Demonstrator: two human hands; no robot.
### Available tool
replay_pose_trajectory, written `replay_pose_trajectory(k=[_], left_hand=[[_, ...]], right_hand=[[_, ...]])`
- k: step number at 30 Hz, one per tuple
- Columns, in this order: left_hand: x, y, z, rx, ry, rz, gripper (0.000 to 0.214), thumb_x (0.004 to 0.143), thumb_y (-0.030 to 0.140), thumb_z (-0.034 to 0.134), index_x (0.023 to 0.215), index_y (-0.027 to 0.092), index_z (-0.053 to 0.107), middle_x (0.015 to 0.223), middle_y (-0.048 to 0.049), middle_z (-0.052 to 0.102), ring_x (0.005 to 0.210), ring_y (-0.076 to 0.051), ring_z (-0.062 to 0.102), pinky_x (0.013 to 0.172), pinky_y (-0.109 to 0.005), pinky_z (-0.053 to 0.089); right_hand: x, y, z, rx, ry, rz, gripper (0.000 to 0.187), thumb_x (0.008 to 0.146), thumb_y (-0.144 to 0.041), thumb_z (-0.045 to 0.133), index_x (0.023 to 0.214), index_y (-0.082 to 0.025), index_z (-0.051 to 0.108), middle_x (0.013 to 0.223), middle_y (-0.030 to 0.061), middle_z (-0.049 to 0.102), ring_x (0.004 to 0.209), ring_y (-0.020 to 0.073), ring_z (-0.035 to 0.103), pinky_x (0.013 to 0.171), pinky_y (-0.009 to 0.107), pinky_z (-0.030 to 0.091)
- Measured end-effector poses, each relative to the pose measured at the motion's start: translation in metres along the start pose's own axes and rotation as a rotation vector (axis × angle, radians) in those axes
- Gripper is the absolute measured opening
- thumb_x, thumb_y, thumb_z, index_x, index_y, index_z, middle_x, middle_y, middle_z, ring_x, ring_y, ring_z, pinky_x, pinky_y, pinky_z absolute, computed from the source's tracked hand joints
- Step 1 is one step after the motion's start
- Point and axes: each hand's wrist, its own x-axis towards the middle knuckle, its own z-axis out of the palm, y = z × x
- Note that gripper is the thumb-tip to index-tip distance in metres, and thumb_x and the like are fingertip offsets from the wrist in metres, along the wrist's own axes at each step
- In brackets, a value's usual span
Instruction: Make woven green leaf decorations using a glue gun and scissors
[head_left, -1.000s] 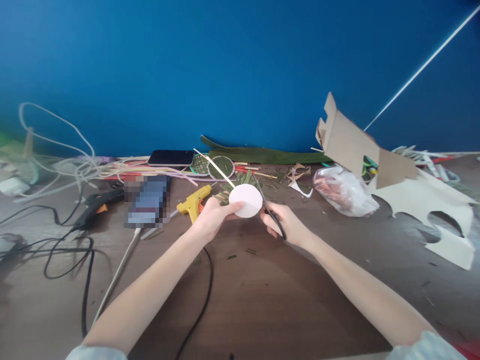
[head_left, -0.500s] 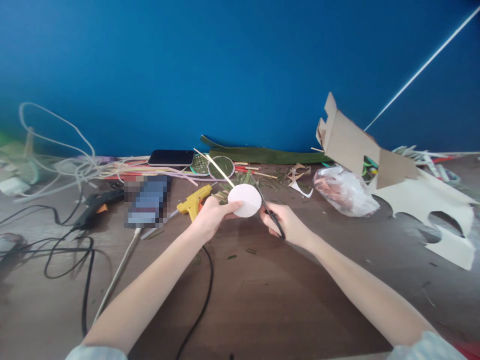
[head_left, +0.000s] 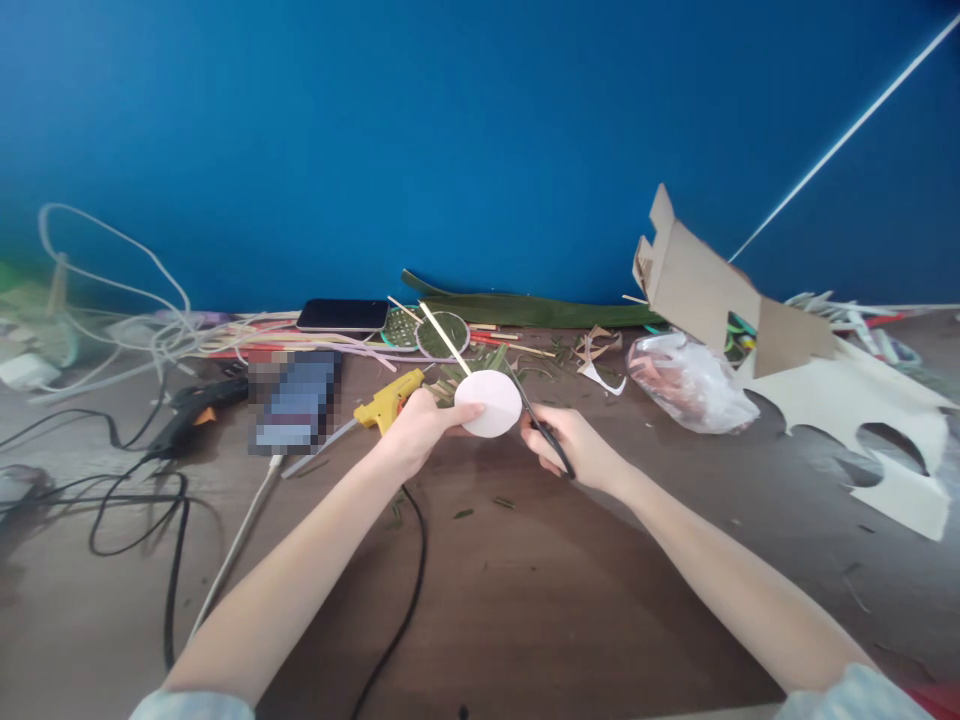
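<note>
Pinching one edge, the left hand [head_left: 417, 430] apparently steadies the white disc [head_left: 495, 402] beside scissors [head_left: 553, 443] gripped in the right hand [head_left: 586, 447].

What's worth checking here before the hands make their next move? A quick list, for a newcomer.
1. Left hand holds the white disc: ok, thumb on its face.
2. Right hand holds the scissors: ok.
3. Fingers behind the disc clear of the blades: cannot tell, hidden.
4. Yellow glue gun well away from the left hand: not ok, it lies close by.
5. Glue gun cool: cannot tell.
</note>
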Motion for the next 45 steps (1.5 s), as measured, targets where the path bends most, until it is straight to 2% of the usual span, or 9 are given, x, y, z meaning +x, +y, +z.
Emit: replay_pose_trajectory(k=[6, 12, 17, 23, 32, 40, 45], left_hand=[[0.0021, -0.0003, -0.0025, 0.008, 0.055, -0.009, 0.032, 0.054, 0.024, 0.079, 0.079, 0.008, 0.068, 0.083, -0.0102, 0.071, 0.081, -0.023, 0.066, 0.072, -0.033, 0.055], [0.0023, 0.0010, -0.0027, 0.004, 0.021, 0.030, 0.038, 0.058, 0.023, 0.076, 0.092, 0.013, 0.065, 0.093, -0.0075, 0.070, 0.084, -0.020, 0.064, 0.069, -0.029, 0.053], [0.0014, 0.0016, 0.0010, 0.052, 0.054, 0.024, 0.038, 0.055, 0.025, 0.077, 0.088, 0.012, 0.064, 0.092, -0.0090, 0.069, 0.081, -0.020, 0.063, 0.070, -0.031, 0.052], [0.0009, 0.0014, 0.0023, 0.120, 0.041, 0.046, 0.038, 0.055, 0.027, 0.077, 0.088, 0.013, 0.063, 0.089, -0.0079, 0.068, 0.078, -0.019, 0.062, 0.064, -0.027, 0.049], [0.0019, -0.0011, 0.0004, 0.111, 0.031, 0.032, 0.034, 0.057, 0.026, 0.075, 0.086, 0.013, 0.063, 0.089, -0.0078, 0.068, 0.078, -0.019, 0.062, 0.067, -0.030, 0.050], [0.0018, 0.0000, 0.0005, 0.122, 0.062, 0.058, 0.037, 0.055, 0.028, 0.076, 0.086, 0.013, 0.062, 0.087, -0.0067, 0.069, 0.079, -0.019, 0.062, 0.063, -0.027, 0.048], [0.0028, -0.0009, -0.0009, 0.074, 0.022, 0.043, 0.040, 0.059, 0.031, 0.075, 0.091, 0.013, 0.061, 0.091, -0.0077, 0.068, 0.079, -0.018, 0.061, 0.069, -0.029, 0.049]], right_hand=[[-0.0004, -0.0020, 0.0009, -0.015, 0.002, 0.021, 0.009, 0.079, -0.021, 0.045, 0.070, -0.019, 0.042, 0.053, -0.0064, 0.040, 0.041, 0.0050, 0.039, 0.043, 0.019, 0.031], [-0.0001, 0.0018, 0.0017, 0.005, -0.007, 0.029, 0.009, 0.079, -0.023, 0.046, 0.071, -0.019, 0.042, 0.053, -0.0064, 0.039, 0.039, 0.0050, 0.041, 0.041, 0.018, 0.032], [0.0000, 0.0046, 0.0015, 0.056, -0.030, 0.059, 0.012, 0.080, -0.027, 0.046, 0.073, -0.019, 0.042, 0.055, -0.0062, 0.041, 0.037, 0.0054, 0.042, 0.039, 0.018, 0.033], [-0.0008, 0.0047, 0.0017, 0.078, -0.049, 0.052, 0.015, 0.082, -0.029, 0.046, 0.072, -0.020, 0.040, 0.054, -0.0066, 0.041, 0.036, 0.0056, 0.042, 0.038, 0.019, 0.034], [-0.0004, 0.0007, 0.0036, 0.056, -0.026, 0.046, 0.015, 0.083, -0.028, 0.044, 0.071, -0.020, 0.040, 0.053, -0.0071, 0.040, 0.036, 0.0054, 0.043, 0.038, 0.018, 0.033], [-0.0017, -0.0007, 0.0038, 0.078, -0.024, 0.056, 0.013, 0.082, -0.024, 0.044, 0.070, -0.020, 0.040, 0.054, -0.0073, 0.038, 0.035, 0.0048, 0.043, 0.036, 0.018, 0.032], [-0.0008, 0.0010, 0.0029, 0.128, -0.039, 0.068, 0.011, 0.081, -0.023, 0.045, 0.072, -0.020, 0.041, 0.054, -0.0075, 0.039, 0.034, 0.0048, 0.042, 0.035, 0.018, 0.033]])
